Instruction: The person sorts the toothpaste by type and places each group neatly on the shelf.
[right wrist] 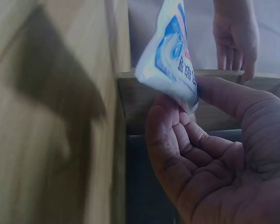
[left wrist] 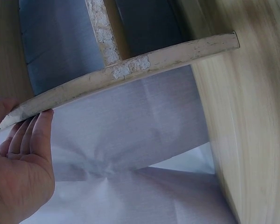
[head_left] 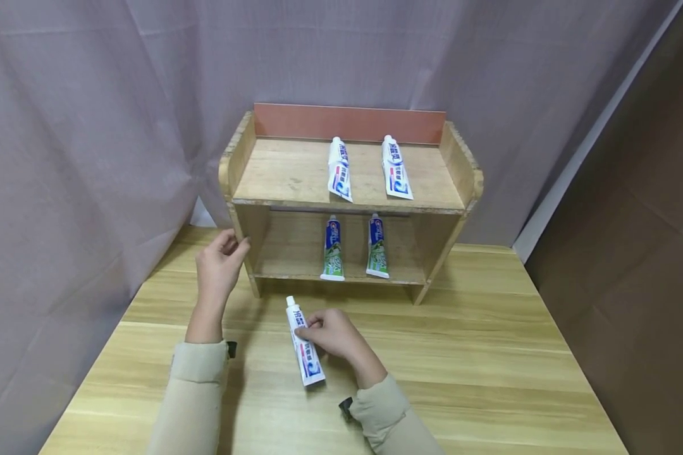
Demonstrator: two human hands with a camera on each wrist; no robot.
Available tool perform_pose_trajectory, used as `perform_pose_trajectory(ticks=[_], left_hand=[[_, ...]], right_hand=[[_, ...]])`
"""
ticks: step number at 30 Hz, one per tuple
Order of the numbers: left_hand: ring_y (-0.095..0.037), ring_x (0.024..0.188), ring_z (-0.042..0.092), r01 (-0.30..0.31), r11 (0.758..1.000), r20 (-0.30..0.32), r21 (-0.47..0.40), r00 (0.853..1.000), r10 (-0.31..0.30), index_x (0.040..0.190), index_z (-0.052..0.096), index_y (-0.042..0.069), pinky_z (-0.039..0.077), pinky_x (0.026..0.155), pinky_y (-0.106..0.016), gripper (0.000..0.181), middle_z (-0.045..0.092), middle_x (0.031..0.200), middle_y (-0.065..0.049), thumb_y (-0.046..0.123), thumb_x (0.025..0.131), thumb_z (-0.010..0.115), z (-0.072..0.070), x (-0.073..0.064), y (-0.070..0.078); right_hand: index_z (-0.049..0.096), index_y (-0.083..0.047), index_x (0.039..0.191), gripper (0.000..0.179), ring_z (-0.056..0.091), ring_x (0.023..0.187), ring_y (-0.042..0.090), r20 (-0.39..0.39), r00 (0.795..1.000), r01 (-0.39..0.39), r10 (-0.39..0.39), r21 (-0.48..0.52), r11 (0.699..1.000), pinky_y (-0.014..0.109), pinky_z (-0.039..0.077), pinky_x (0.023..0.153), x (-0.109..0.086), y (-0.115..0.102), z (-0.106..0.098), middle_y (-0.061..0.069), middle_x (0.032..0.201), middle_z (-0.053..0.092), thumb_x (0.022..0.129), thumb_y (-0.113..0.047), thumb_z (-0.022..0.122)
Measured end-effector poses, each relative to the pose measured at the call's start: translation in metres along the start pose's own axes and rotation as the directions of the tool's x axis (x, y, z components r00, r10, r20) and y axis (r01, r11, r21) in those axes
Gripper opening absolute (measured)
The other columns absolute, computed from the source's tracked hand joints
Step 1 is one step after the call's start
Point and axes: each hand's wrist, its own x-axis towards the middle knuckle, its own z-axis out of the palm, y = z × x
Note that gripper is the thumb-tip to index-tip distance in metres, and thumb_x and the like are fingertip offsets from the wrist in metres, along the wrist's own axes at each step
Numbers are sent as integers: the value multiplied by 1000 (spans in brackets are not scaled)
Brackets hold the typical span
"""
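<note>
My right hand pinches a white-and-blue toothpaste tube between thumb and fingers, in front of the wooden shelf. Its white cap points toward the shelf. From the right wrist view, the tube shows its flat crimped end near the fingertips. My left hand is at the shelf's left side panel; in the left wrist view this hand has its thumb and fingers on either side of the panel's edge, gripping it.
Two white toothpaste tubes lie on the upper board, caps to the back. Below them, two blue-and-green toothpaste tubes rest on the lower board. The shelf stands on a wood-grain table, with a grey curtain behind.
</note>
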Motion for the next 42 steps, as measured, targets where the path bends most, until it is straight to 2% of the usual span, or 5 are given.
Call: perform_pose_trajectory(ticks=[4, 13, 25, 30, 42], left_hand=[[-27, 91, 75, 12, 1000, -1, -13, 1000, -12, 107, 75, 8, 61, 83, -37, 21, 76, 101, -12, 22, 91, 73, 0, 1, 1], [-29, 97, 74, 31, 999, 19, -32, 999, -31, 110, 74, 8, 60, 86, -40, 23, 75, 104, -14, 23, 92, 73, -2, 0, 1], [-29, 91, 74, 10, 1000, 14, -22, 1000, -9, 107, 75, 9, 61, 84, -42, 21, 76, 101, -12, 23, 92, 72, -3, 0, 3], [-29, 92, 74, -7, 1000, 15, -25, 1000, 8, 107, 75, 8, 61, 84, -42, 21, 76, 101, -13, 22, 92, 73, -3, -1, 1], [-25, 101, 73, -23, 998, 35, -50, 999, 25, 115, 73, 8, 59, 86, -30, 29, 74, 112, -14, 26, 92, 74, -7, -2, 1]], right_hand=[[72, -6, 90, 21, 68, 69, 28, -17, 999, 28, -28, -12, 1000, 27, 52, 53, -1, -6, -6, -1, 74, 68, 87, -26, 78], [72, -7, 90, 22, 63, 64, 13, -48, 998, 37, -39, -43, 998, 28, 54, 58, -3, -13, -13, -1, 76, 69, 86, -27, 79], [72, -3, 94, 23, 64, 68, 14, -77, 993, 90, -90, -10, 996, 29, 59, 62, -9, -36, -36, 2, 80, 69, 87, -23, 79], [73, -4, 93, 23, 64, 70, 13, -117, 983, 137, -143, -55, 989, 28, 57, 64, -11, -47, -46, 0, 79, 70, 86, -25, 80], [73, -5, 94, 23, 64, 72, 15, -132, 979, 154, -157, -28, 988, 29, 58, 65, -15, -49, -50, 1, 81, 70, 85, -25, 80]])
